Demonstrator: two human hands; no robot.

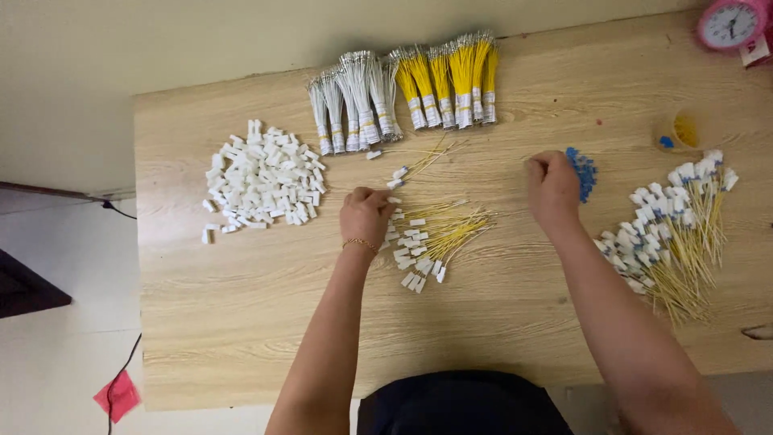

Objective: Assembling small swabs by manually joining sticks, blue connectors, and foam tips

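Taking the table [241, 322] as landmark: its left edge lies just past the heap of white plugs [262, 184], and bare wood runs along its near edge. The left hand [365, 216], at mid-table, is curled down with fingertips on the small pile of yellow wires [435, 238]; whether it pinches one I cannot tell. The right hand [552, 189] is fisted, just beside blue caps [584, 173]. Finished wires [672, 242] fill the table's right side, near that edge
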